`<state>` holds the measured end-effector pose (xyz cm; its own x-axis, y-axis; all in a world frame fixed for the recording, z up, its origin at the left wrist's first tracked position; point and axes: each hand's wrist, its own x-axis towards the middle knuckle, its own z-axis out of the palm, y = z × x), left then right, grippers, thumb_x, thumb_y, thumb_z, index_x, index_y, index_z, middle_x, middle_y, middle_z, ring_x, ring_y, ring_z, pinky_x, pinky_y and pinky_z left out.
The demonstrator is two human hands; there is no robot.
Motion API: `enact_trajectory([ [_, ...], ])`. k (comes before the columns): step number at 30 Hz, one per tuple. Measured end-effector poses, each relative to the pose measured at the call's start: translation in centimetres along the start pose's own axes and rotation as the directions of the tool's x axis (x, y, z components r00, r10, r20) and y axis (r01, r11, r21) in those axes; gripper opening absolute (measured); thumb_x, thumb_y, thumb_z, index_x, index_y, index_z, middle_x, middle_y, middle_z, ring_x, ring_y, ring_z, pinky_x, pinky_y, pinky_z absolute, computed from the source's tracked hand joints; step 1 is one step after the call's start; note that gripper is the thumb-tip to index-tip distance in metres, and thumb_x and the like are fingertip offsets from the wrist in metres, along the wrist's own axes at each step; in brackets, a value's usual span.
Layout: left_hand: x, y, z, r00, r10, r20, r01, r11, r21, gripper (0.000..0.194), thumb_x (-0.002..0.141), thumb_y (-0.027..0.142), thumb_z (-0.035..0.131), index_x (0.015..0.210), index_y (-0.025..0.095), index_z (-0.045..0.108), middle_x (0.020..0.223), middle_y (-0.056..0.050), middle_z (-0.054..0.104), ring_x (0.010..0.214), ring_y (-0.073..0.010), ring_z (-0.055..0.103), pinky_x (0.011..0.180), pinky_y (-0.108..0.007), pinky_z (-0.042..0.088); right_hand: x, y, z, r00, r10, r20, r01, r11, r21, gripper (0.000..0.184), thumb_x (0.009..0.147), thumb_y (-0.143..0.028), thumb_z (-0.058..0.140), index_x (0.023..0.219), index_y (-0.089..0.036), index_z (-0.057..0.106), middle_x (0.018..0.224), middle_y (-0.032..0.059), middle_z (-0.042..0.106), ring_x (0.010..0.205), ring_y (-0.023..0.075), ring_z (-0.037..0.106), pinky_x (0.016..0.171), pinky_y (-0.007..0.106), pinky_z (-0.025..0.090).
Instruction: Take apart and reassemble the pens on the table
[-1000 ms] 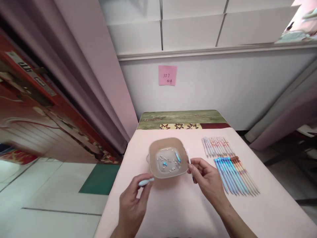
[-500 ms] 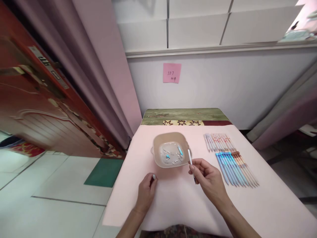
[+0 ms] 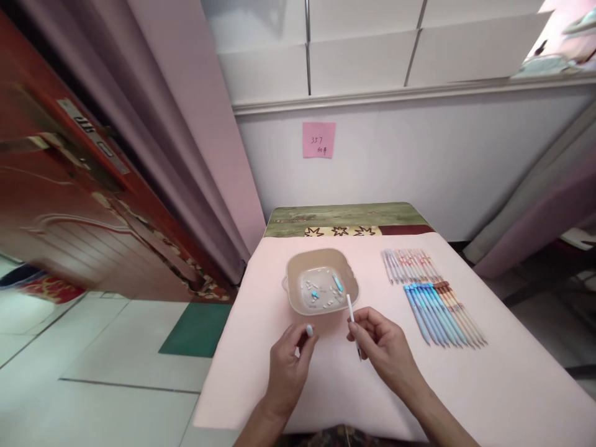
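My left hand pinches a light blue pen barrel between thumb and fingertips; only its near end shows, the rest being hidden by the hand. Between the thumb and fingers of my right hand is a slim white pen refill, tilted, with a dark tip below the fingers. Both hands are in front of a translucent plastic container. Inside it lie small white pieces, a blue stick-like part and a small blue piece.
Right of the container, a row of blue and brown pens lies side by side. Behind it is a row of pale, clear-looking pens. A pink cloth covers most of the table. A pink note is on the wall.
My left hand has moved right, toward my right hand, and the light blue barrel has turned end-on. The refill in my right hand has shifted slightly left and down. The view has swung a little.
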<state>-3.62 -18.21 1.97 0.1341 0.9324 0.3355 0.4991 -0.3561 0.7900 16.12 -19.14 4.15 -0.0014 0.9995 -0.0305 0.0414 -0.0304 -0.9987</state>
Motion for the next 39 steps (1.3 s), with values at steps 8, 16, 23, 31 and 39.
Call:
enact_trajectory([
  [8, 0.0, 2.0, 1.1, 0.989, 0.145, -0.015, -0.145, 0.989, 0.027, 0.013, 0.086, 0.017, 0.057, 0.097, 0.019, 0.063, 0.082, -0.002, 0.065, 0.069, -0.0126, 0.06, 0.063, -0.023, 0.049, -1.5, -1.5, 0.7, 0.961, -0.203, -0.188, 0.229, 0.965, 0.128, 0.015, 0.091, -0.033, 0.055, 0.096, -0.019, 0.058, 0.092, 0.0059, 0.068, 0.072, 0.014, 0.066, 0.064, 0.026, 0.056],
  [16, -0.5, 3.3, 0.4, 0.922, 0.382, -0.061, -0.359, 0.905, 0.229, 0.029, 0.085, 0.007, 0.055, 0.11, 0.02, 0.06, 0.095, -0.006, 0.068, 0.09, -0.0162, 0.064, 0.079, -0.026, 0.053, -4.1, -2.6, 1.0, 0.8, -0.551, -0.237, 0.512, 0.833, -0.211, 0.02, 0.086, -0.011, 0.06, 0.102, -0.023, 0.062, 0.092, 0.0028, 0.069, 0.081, 0.0149, 0.069, 0.071, 0.025, 0.057],
  [23, -0.9, 3.6, 0.2, 0.905, 0.423, -0.053, -0.39, 0.872, 0.298, 0.03, 0.085, 0.006, 0.054, 0.111, 0.02, 0.059, 0.097, -0.007, 0.068, 0.092, -0.0157, 0.064, 0.081, -0.026, 0.053, -5.1, -2.5, 1.1, 0.738, -0.615, -0.278, 0.52, 0.781, -0.347, 0.022, 0.086, -0.012, 0.06, 0.104, -0.023, 0.062, 0.092, 0.003, 0.072, 0.085, 0.017, 0.07, 0.075, 0.028, 0.057],
  [31, -1.0, 3.8, 0.1, 0.909, 0.415, -0.047, -0.379, 0.868, 0.321, 0.03, 0.087, 0.008, 0.051, 0.114, 0.021, 0.058, 0.097, -0.007, 0.068, 0.092, -0.0172, 0.064, 0.081, -0.028, 0.053, -5.1, -2.7, 1.2, 0.751, -0.609, -0.255, 0.497, 0.776, -0.387, 0.017, 0.087, -0.016, 0.059, 0.102, -0.023, 0.063, 0.089, 0.0048, 0.073, 0.083, 0.0188, 0.071, 0.074, 0.03, 0.058],
  [39, -1.1, 4.0, -0.3, 0.866, 0.5, -0.011, -0.454, 0.794, 0.404, 0.04, 0.086, 0.006, 0.053, 0.123, 0.02, 0.054, 0.099, -0.009, 0.068, 0.094, -0.0197, 0.064, 0.084, -0.031, 0.053, -5.3, -3.6, 0.9, 0.68, -0.71, -0.182, 0.532, 0.649, -0.545, 0.024, 0.084, -0.012, 0.06, 0.104, -0.026, 0.062, 0.089, 0.0014, 0.074, 0.077, 0.0166, 0.071, 0.07, 0.026, 0.058],
])
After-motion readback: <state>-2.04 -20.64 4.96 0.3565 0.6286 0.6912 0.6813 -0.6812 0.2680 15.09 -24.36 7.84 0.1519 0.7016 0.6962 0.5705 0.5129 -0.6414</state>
